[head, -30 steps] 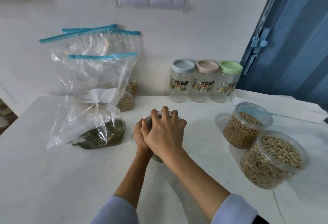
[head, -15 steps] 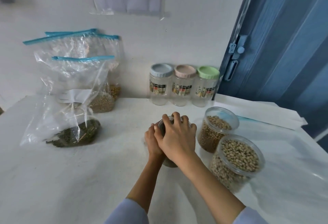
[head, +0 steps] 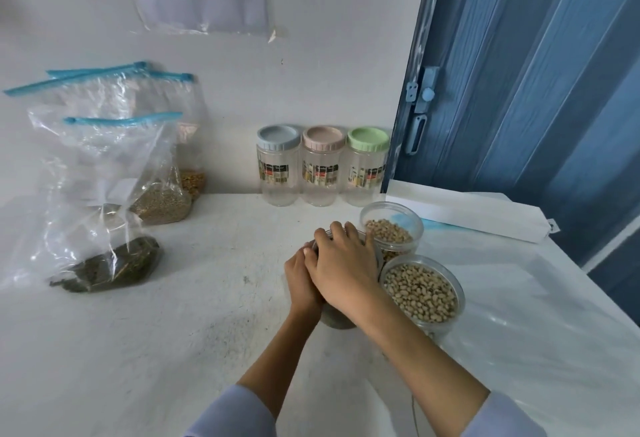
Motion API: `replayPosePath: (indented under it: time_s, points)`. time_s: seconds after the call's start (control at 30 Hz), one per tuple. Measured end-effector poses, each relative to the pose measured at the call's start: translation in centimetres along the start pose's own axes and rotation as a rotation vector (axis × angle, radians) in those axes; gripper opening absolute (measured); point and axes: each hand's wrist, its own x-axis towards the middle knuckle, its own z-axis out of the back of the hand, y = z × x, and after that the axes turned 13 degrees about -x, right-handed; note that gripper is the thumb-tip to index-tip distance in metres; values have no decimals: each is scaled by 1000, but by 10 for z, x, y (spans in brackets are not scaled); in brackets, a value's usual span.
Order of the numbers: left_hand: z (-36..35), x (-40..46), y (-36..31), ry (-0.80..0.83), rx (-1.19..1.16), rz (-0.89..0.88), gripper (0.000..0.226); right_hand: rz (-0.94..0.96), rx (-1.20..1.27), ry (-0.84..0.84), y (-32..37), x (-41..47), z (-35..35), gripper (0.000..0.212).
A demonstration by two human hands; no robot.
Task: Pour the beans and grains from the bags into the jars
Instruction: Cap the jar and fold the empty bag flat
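A clear jar with dark contents [head: 335,318] stands on the white table [head: 214,298], mostly hidden by my hands. My right hand [head: 343,270] is curled over its top, and my left hand [head: 300,280] grips its left side. Touching it on the right are two lidded clear jars of pale beans, one near [head: 423,293] and one farther back [head: 393,232]. At the left, a zip bag of dark green grains [head: 104,263] slumps on the table. Behind it stand a bag of brown grains [head: 161,206] and a bag of yellow grains [head: 194,183].
Three empty jars with blue [head: 278,166], pink [head: 323,166] and green [head: 367,166] lids line the back wall. A white paper bag [head: 464,215] lies at the right rear, near a blue door [head: 536,90]. Clear plastic sheeting [head: 540,315] covers the table's right side.
Both hands have slid the dark jar rightward until it sits against the two bean jars. The camera view has turned right as well.
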Motion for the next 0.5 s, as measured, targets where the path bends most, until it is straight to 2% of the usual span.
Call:
replayPosePath:
  time_s: [0.07, 0.1, 0.17, 0.23, 0.3, 0.4, 0.5]
  points:
    - [5, 8, -4, -27, -175, 105, 42, 23, 20, 72, -9, 14, 19, 40]
    - [8, 11, -9, -20, -208, 122, 43, 16, 86, 69, -16, 25, 26, 38]
    - [14, 22, -19, -3, -214, 95, 34, -42, 167, -37, -30, 54, 36, 35]
    - [18, 34, -27, -22, -235, 70, 29, -120, 129, -214, -44, 84, 42, 25]
    - [22, 47, -33, -51, -223, 48, 31, -169, 42, -293, -58, 113, 43, 14]
    - [32, 60, -37, -55, -201, 34, 35, -180, -98, -259, -81, 147, 41, 42]
    - [40, 68, -36, -65, -198, 35, 34, -202, -87, -207, -93, 169, 29, 48]
